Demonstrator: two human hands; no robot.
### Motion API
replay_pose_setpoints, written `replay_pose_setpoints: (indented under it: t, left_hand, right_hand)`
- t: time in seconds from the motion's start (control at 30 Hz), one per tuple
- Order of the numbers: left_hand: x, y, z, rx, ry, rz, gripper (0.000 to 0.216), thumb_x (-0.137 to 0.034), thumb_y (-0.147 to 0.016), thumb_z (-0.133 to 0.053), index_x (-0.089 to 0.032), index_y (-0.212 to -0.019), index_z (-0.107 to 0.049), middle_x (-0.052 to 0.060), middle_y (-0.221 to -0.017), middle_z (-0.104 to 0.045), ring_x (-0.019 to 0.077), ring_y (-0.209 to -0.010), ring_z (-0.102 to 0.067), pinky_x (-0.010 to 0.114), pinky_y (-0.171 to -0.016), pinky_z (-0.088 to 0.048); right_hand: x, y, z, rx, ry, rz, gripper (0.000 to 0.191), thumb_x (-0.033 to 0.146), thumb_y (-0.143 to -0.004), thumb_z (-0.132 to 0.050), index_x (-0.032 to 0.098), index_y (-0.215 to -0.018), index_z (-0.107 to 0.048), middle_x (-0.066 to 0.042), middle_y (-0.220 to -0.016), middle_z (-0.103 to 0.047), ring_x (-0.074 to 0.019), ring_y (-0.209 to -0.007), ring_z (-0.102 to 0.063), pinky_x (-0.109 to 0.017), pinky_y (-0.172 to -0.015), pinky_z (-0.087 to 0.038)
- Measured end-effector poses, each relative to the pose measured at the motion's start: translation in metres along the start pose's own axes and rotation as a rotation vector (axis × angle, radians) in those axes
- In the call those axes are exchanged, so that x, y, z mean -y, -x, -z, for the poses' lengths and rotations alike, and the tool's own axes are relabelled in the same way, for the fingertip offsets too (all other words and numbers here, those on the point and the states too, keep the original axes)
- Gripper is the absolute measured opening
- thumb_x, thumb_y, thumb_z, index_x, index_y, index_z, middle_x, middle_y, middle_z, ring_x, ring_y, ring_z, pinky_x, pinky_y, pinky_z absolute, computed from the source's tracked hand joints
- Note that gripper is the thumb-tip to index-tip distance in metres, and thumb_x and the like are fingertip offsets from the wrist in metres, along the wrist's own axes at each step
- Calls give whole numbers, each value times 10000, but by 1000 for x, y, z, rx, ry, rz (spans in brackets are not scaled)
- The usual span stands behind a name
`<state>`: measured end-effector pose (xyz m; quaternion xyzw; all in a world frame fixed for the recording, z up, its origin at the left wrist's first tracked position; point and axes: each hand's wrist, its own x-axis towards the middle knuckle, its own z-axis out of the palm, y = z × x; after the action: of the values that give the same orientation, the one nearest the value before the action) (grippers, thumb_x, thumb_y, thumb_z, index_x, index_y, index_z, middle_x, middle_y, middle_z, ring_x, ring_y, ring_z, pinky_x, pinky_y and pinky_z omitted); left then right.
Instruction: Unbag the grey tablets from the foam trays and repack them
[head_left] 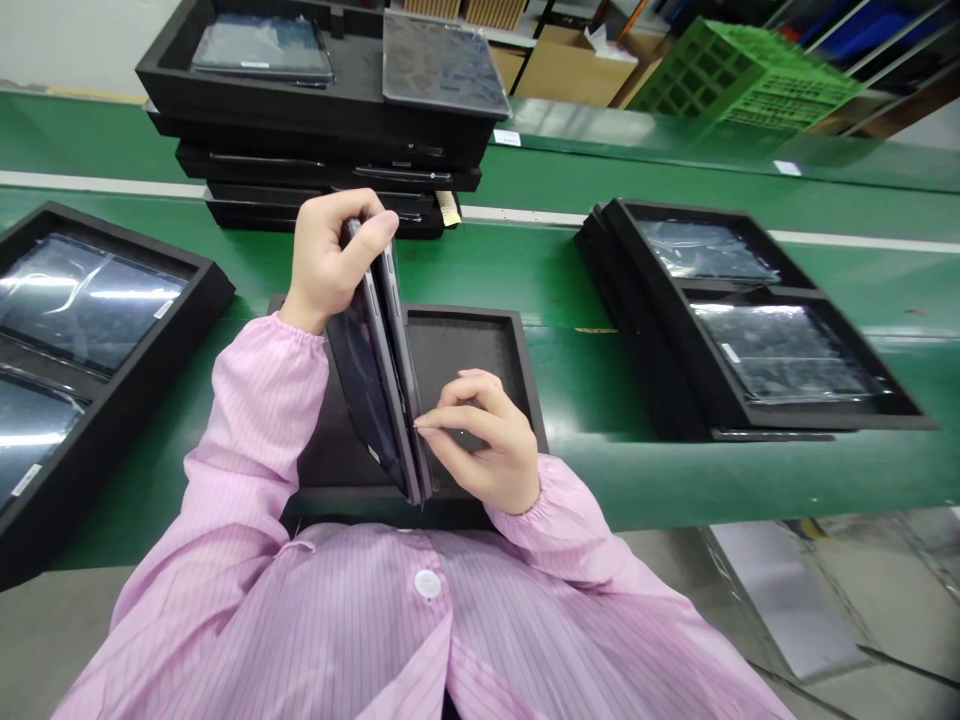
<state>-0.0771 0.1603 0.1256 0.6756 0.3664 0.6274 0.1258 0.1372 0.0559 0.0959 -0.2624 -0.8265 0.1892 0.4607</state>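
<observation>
My left hand (pixel 334 250) grips two dark tablets (pixel 367 375) at their upper end, thumb over the edges. The tablets stand on edge, tilted and nearly side by side, with a narrow gap between them. My right hand (pixel 487 445) is closed in a pinch, thumb and forefinger tips right at the edge of the right-hand tablet. Whatever is between those tips is too small to make out. Below both hands lies a black foam tray (pixel 472 350), partly hidden by the tablets and my sleeves.
A black tray of film-covered tablets (pixel 217 285) lies at the left. Stacked trays (pixel 315 110) stand behind my left hand, and another stack (pixel 645 340) is at the right. Beyond the green bench (pixel 570 385) are a green crate (pixel 739 75) and cardboard boxes (pixel 574 65).
</observation>
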Motion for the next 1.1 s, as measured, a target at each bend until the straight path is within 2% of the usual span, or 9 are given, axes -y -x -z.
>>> replay_pose_setpoints:
  t: [0.17,0.37,0.87,1.1]
  left_hand:
    - [1,-1,0,-7,-26,2,457,-600,-832,-549,-242,-549,-553,6,-494,-437,165,-474,-472,321,-481,-358]
    - [-1,-1,-1,-14,-21,-26,433,-542,-849,-554,-232,-546,-553,7,-497,-429,150,-447,-427,321,-472,-311]
    - [-5,-1,-2,-4,-48,-17,495,-628,-836,-527,-232,-538,-534,-3,-495,-450,135,-429,-409,323,-463,-285]
    - [-5,-1,-1,7,-37,-47,515,-648,-844,-529,-228,-548,-531,-14,-486,-451,119,-430,-406,331,-450,-250]
  right_hand:
    - [0,1,0,-4,8,-1,105,119,-799,-651,221,-805,-676,7,-753,-578,-141,-701,-588,-417,-877,-470]
    - [2,1,1,-11,114,44,127,100,-800,-633,222,-815,-661,14,-746,-575,-132,-678,-588,-428,-905,-452]
    - [5,1,3,-26,189,62,134,102,-804,-632,234,-821,-643,29,-730,-586,-119,-652,-590,-429,-927,-437]
    - [5,3,1,-59,307,146,176,76,-787,-657,238,-843,-618,32,-723,-598,-114,-614,-593,-429,-941,-404]
